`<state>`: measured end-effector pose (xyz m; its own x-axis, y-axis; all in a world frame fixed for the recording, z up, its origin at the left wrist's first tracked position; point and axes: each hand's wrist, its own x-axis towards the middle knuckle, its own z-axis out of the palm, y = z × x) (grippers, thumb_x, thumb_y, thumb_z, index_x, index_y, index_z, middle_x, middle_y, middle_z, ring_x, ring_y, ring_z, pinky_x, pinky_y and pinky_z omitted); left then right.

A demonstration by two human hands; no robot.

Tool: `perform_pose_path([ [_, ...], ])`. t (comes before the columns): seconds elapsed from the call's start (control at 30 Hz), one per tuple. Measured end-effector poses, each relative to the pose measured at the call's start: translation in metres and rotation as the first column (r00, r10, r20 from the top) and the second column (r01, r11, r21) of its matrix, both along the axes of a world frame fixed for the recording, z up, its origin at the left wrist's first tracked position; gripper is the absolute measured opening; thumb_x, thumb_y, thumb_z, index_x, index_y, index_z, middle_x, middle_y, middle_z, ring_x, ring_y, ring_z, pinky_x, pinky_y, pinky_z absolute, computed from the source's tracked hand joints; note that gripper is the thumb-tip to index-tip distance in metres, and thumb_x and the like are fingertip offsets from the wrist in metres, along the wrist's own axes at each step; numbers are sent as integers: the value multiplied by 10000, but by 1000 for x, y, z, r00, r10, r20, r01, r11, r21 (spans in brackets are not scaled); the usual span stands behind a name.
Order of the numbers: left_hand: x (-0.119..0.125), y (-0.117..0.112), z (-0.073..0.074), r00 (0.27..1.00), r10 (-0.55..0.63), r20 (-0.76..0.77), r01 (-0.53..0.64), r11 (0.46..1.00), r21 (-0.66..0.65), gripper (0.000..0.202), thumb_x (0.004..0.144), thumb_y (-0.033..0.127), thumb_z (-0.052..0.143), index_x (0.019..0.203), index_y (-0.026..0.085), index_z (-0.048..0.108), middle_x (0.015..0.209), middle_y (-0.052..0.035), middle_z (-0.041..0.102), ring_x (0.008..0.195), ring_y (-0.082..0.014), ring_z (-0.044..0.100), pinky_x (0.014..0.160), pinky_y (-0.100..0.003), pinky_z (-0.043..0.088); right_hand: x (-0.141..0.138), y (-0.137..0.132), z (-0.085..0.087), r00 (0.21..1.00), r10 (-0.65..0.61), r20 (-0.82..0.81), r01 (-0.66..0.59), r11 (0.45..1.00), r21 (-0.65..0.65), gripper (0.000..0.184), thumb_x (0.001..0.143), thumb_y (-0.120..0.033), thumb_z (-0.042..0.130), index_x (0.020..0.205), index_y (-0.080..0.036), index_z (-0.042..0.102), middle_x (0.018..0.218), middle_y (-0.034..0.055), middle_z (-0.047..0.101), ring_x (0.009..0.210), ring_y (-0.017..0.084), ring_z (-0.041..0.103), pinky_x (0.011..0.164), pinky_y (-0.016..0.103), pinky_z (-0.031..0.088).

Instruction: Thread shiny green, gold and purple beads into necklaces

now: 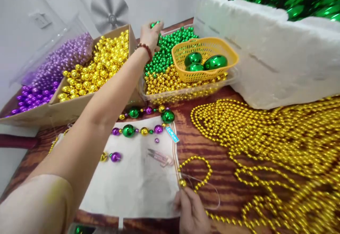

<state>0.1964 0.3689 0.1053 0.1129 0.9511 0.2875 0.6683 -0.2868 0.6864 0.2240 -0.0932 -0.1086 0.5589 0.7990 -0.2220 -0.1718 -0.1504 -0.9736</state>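
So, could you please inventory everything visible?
cardboard box: count unclear, brown, left
plastic tray: one, clear, rear
round beads: many, multicoloured, in both
plastic basket: one, yellow, over tray
foam box: one, white, right
glossy ovals: many, green, basket, foam box
bead chains: many, gold, right
cloth mat: one, white, centre
beaded strand: count unclear, multicoloured, centre
slim cutter: one, pink, centre
flat tag: one, blue, centre
bladed fan: one, grey, back
wall plates: two, white, left
wooden table: one, brown, below
left hand: one, rear
right hand: one, front
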Motion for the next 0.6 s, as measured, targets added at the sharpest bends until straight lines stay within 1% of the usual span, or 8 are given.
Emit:
perform_pose_path([
  [0.07, -19, -61, -1, 996, -70, 62, 68, 997, 34, 353, 1036, 401, 406, 1253, 171, 562, 928, -37, 647, 942, -234, 699, 739, -341, 529, 1, 1, 1, 998, -2, -66, 5, 999, 47, 284, 951, -440, 612, 874, -168, 643, 545, -26, 563, 482, 126, 533, 504, 241, 463],
  [0.13, -46, -133, -21, 978, -205, 25, 203, 976, 77, 314, 981, 461, 519, 1173, 241, 634, 977, -46, 661, 958, -221, 675, 811, -361, 543, 3, 3, 1, 997, 22, -80, -15, 996, 86, 256, 952, -415, 618, 902, -165, 633, 559, -27, 569, 482, 123, 533, 495, 231, 461],
  [0.2, -77, -199, -57, 956, -278, -90, 283, 958, 46, 220, 926, 381, 621, 1088, 241, 673, 1037, -61, 666, 1022, -217, 642, 920, -363, 519, 4, 3, 0, 996, 40, -74, -32, 993, 112, 229, 958, -390, 615, 925, -164, 632, 573, -26, 574, 484, 120, 533, 492, 225, 462],
  [0.27, -106, -246, -101, 909, -343, -236, 326, 939, -107, 201, 938, 318, 591, 1097, 228, 675, 1040, -80, 657, 991, -207, 639, 908, -344, 516, 5, 3, 0, 997, 51, -56, -44, 991, 124, 218, 966, -375, 606, 934, -161, 633, 574, -28, 569, 483, 117, 529, 493, 224, 463],
  [0.33, -126, -270, -140, 842, -367, -396, 282, 924, -257, 211, 959, 287, 536, 1110, 220, 667, 1075, -95, 641, 945, -201, 642, 839, -321, 523, 5, 3, -1, 997, 65, -36, -60, 990, 126, 231, 970, -383, 599, 933, -158, 634, 572, -28, 564, 484, 117, 524, 493, 226, 465],
  [0.4, -137, -280, -165, 759, -379, -529, 243, 919, -310, 221, 975, 267, 493, 1114, 221, 658, 1160, -110, 625, 985, -209, 635, 808, -311, 522, 5, 3, -1, 997, 70, -27, -66, 990, 123, 255, 962, -408, 609, 930, -156, 635, 575, -26, 566, 486, 116, 520, 493, 228, 465],
  [0.47, -142, -281, -178, 690, -383, -615, 256, 923, -288, 247, 988, 256, 458, 1150, 225, 642, 1236, -127, 610, 1083, -234, 609, 820, -324, 523, 4, 4, -1, 998, 60, -36, -55, 993, 107, 283, 941, -438, 636, 933, -155, 636, 585, -24, 573, 492, 116, 519, 491, 229, 461],
  [0.6, -143, -280, -179, 603, -354, -715, 304, 930, -205, 361, 1006, 304, 400, 1326, 252, 558, 1307, -147, 596, 1166, -282, 574, 733, -337, 535, 2, 7, 0, 998, 19, -65, -15, 998, 54, 327, 870, -488, 718, 926, -173, 648, 617, -15, 599, 513, 131, 538, 511, 262, 479],
])
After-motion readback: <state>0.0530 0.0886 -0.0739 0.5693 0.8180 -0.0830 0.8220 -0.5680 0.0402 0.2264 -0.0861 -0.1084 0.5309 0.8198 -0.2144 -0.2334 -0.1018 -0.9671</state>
